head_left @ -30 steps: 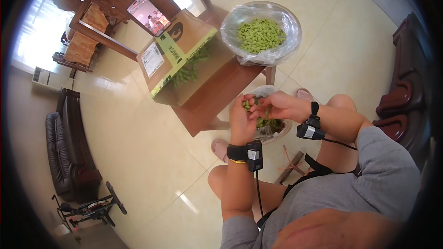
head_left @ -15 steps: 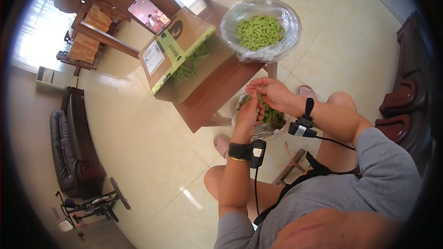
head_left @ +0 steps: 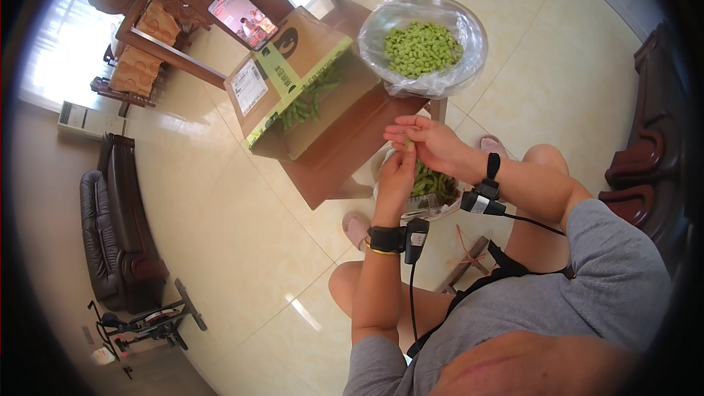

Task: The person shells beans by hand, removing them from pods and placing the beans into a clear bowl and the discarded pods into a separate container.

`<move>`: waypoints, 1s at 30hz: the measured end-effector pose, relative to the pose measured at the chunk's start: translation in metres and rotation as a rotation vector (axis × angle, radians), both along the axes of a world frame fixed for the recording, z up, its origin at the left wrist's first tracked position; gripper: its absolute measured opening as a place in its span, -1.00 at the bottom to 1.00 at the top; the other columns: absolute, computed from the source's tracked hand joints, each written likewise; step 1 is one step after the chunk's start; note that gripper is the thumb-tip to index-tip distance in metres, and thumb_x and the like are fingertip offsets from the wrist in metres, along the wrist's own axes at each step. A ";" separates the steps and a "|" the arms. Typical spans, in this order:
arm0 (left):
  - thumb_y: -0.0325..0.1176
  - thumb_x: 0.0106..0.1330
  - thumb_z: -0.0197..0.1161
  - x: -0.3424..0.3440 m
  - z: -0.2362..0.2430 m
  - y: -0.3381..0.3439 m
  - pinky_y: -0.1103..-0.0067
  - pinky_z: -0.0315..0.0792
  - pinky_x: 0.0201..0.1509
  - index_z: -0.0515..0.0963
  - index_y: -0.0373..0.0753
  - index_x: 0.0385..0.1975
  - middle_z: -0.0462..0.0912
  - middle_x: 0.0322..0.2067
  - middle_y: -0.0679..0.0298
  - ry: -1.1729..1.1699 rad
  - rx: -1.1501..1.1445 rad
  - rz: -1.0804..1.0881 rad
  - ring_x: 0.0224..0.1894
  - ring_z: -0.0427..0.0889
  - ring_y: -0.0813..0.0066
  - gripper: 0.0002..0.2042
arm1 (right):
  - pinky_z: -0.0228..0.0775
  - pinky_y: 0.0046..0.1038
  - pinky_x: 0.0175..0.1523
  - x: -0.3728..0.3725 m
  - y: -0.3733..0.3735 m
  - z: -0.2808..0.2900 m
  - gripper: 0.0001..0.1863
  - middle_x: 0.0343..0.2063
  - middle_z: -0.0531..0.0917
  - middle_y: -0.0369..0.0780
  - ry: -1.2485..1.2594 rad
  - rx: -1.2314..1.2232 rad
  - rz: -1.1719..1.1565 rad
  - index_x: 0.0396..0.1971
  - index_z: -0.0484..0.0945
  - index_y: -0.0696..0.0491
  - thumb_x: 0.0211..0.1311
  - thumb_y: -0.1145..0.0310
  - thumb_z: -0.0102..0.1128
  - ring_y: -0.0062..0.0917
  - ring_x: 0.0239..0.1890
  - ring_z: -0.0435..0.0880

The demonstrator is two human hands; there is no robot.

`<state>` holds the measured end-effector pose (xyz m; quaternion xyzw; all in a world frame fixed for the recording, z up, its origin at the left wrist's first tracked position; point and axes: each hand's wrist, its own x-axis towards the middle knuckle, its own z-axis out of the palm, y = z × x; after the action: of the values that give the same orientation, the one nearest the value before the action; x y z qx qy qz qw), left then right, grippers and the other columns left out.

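Note:
My left hand [head_left: 396, 182] is raised with its thumb and fingertips pinched together on a small green bean pod [head_left: 408, 143], mostly covered by the fingers. Close against it is my right hand [head_left: 438, 148], its fingers stretched out to the left and slightly cupped, the thumb near the left fingertips. Below both hands stands a lined container [head_left: 433, 209] holding green and brownish pods [head_left: 433, 182], partly hidden by the hands. Beyond them, a metal bowl [head_left: 480, 37] lined with clear plastic holds shelled green beans [head_left: 422, 50]. An opened cardboard box [head_left: 312, 40] on its side holds green pods [head_left: 304, 106].
Box and bowl rest on a reddish-brown wooden bench [head_left: 323, 176]. A phone [head_left: 243, 17] with a lit screen leans behind the box. Dark sofas [head_left: 117, 227] stand at left and right. A folded exercise bike [head_left: 154, 326] is at the lower left, on the tiled floor.
My left hand has dropped slightly and its fingers have drawn together in a pinch. The right fingers have shifted a little up and left. The whole view has moved slightly.

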<state>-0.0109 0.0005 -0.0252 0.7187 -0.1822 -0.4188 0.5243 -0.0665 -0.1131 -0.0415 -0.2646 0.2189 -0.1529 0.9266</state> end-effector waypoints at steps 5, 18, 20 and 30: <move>0.15 0.28 0.01 0.002 -0.004 0.001 0.71 0.02 -0.68 0.41 -0.13 -0.53 0.34 -0.65 0.46 0.130 -0.030 -0.019 -0.68 0.24 0.69 -0.57 | 0.29 -0.32 0.19 -0.003 0.000 0.002 -0.72 0.05 0.40 -0.03 -0.021 0.037 0.007 0.01 0.26 0.18 0.31 0.51 -0.11 -0.25 0.15 0.39; -0.15 0.34 0.06 0.010 0.012 0.011 0.75 0.11 -0.57 0.46 -0.16 -0.46 0.37 -0.62 0.49 0.172 -0.127 -0.049 -0.59 0.27 0.73 -0.76 | 0.40 -0.62 -0.25 -0.015 -0.012 0.005 -0.81 -0.44 0.57 -0.33 0.154 -0.141 0.269 -0.27 0.48 0.08 0.25 0.27 0.12 -0.67 -0.40 0.55; -0.15 0.33 0.06 0.009 0.011 0.011 0.75 0.12 -0.57 0.46 -0.16 -0.46 0.38 -0.61 0.49 0.170 -0.147 -0.054 -0.59 0.27 0.74 -0.77 | 0.40 -0.62 -0.26 -0.015 -0.015 0.005 -0.81 -0.46 0.57 -0.35 0.142 -0.102 0.277 -0.27 0.49 0.08 0.26 0.27 0.12 -0.68 -0.42 0.54; -0.05 0.31 0.09 0.017 0.016 0.013 0.78 0.12 -0.58 0.48 -0.14 -0.47 0.43 -0.59 0.49 0.255 -0.029 0.119 -0.60 0.28 0.75 -0.71 | 0.33 -0.67 -0.31 -0.010 -0.013 0.023 -0.80 -0.50 0.55 -0.36 0.098 -0.229 0.234 -0.30 0.50 0.07 0.32 0.25 0.01 -0.69 -0.48 0.50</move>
<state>0.0057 0.0135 -0.0089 0.6613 -0.0771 -0.4724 0.5776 -0.0766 -0.1261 -0.0182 -0.3993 0.2129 -0.0546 0.8901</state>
